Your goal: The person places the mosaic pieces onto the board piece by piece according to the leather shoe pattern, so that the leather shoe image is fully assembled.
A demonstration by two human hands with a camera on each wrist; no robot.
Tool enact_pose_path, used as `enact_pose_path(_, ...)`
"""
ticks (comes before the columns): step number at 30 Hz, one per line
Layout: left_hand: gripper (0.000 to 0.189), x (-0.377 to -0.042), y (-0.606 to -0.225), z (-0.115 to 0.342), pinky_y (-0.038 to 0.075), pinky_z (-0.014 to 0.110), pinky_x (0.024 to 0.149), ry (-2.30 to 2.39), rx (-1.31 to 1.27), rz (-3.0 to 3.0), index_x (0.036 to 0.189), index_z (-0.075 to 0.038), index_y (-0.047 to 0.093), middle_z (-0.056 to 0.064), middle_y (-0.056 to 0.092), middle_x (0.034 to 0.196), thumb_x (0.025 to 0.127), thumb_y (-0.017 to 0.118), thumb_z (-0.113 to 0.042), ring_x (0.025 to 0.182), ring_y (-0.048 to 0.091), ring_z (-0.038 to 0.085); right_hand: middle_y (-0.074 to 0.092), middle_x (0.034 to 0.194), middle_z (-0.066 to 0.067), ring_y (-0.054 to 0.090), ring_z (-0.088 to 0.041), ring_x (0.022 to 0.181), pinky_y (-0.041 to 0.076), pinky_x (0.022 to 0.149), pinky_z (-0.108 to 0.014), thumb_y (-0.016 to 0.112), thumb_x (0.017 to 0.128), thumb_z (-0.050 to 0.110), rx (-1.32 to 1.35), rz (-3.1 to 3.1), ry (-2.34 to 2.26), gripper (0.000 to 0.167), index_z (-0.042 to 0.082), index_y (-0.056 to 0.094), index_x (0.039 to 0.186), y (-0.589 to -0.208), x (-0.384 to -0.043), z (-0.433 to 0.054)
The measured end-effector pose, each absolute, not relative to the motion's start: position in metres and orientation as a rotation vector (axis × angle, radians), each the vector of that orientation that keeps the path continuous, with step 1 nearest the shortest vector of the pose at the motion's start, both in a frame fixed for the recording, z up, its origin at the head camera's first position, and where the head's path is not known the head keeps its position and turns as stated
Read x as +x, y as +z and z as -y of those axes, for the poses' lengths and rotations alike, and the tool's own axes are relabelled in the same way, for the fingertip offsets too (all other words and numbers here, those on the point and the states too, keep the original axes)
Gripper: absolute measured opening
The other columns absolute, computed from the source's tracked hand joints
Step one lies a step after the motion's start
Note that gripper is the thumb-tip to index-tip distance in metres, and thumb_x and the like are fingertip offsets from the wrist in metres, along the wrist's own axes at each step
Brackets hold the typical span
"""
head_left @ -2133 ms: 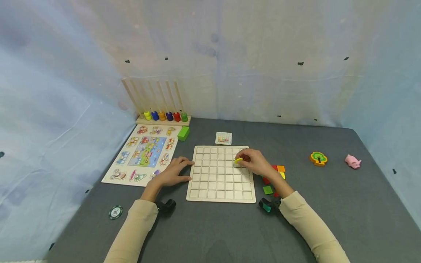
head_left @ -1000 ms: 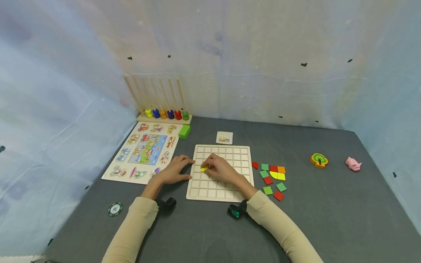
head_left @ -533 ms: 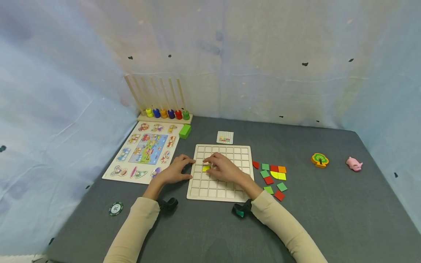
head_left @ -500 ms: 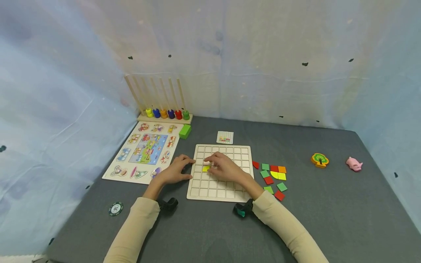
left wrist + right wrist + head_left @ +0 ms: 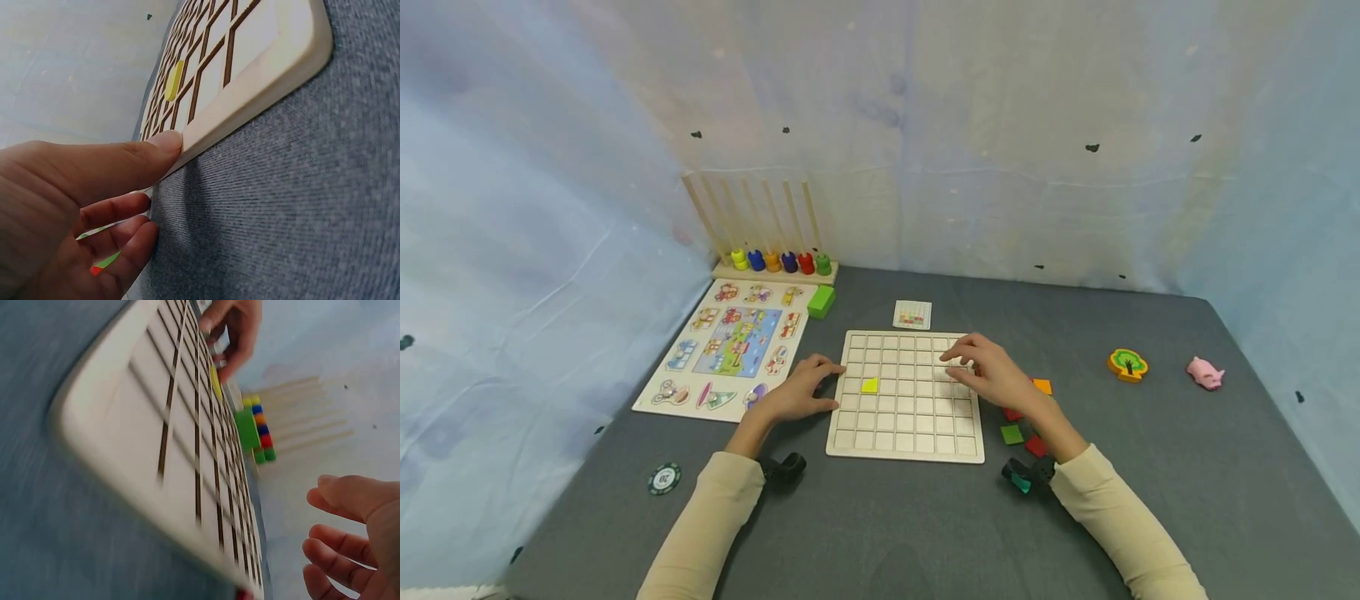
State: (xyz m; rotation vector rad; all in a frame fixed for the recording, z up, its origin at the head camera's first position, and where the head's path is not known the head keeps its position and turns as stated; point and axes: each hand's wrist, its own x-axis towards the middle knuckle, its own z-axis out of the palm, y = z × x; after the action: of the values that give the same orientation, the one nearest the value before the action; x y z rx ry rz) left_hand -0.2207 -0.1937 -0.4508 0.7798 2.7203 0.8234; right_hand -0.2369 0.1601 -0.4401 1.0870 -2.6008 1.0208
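Your left hand (image 5: 801, 393), fingers spread, is touching the grid board (image 5: 905, 423); your right hand (image 5: 995, 377), fingers parted, is hovering above its right side.

Beige sleeves (image 5: 703, 521), black wrist cameras (image 5: 788, 467), a teal patch (image 5: 1021, 482) on the right one.

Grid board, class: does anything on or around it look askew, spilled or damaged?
No damage or spill shows. Right of the grid board, the nearest red tile lies askew, turned at an angle to the board's edges.
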Motion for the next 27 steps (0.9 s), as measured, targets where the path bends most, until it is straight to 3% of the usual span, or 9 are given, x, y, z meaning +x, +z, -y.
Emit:
enact_pose_path(8,0.055,-0.221,-0.455,0.194,0.037,0.048,0.092,0.822,0.785,-2.724,0.134,-0.003,0.047,0.016,0.041,0.126,0.086,0.068,-0.019,0.114,0.039,0.031,0.054,0.11,-0.009,0.056,-0.023,0.086,0.046,0.066,-0.034,0.065,0.088,0.015,0.978,2.701,0.935,0.021,0.008,0.068,0.108,-0.438,-0.228,-0.212)
enact_pose_path(15,0.055,-0.222,-0.455,0.196,0.036,0.049,0.093,0.823,0.786,-2.726,0.134,-0.002,0.047,0.016,0.041,0.126,0.085,0.068,-0.018,0.115,0.038,0.031,0.057,0.103,-0.01,0.05,-0.012,0.075,0.043,0.061,-0.027,0.067,0.086,0.012,0.96,2.784,0.836,0.022,0.006,0.068,0.107,-0.438,-0.223,-0.247)
enact_pose_path(22,0.055,-0.223,-0.455,0.196,0.038,0.048,0.09,0.821,0.798,-2.722,0.134,-0.002,0.047,0.016,0.042,0.126,0.086,0.068,-0.018,0.112,0.039,0.03,0.055,0.083,0.003,0.044,-0.006,0.069,0.039,0.06,-0.026,0.07,0.083,0.011,0.932,2.908,0.751,0.019,0.009,0.068,0.102,-0.441,-0.218,-0.267)
enact_pose_path(27,0.056,-0.223,-0.455,0.196,0.039,0.046,0.088,0.829,0.8,-2.715,0.135,-0.003,0.047,0.015,0.041,0.126,0.086,0.068,-0.018,0.108,0.041,0.029,0.053,0.083,0.004,0.044,-0.006,0.069,0.04,0.061,-0.026,0.071,0.083,0.018,0.914,2.956,0.827,0.025,0.008,0.066,0.106,-0.446,-0.214,-0.269)
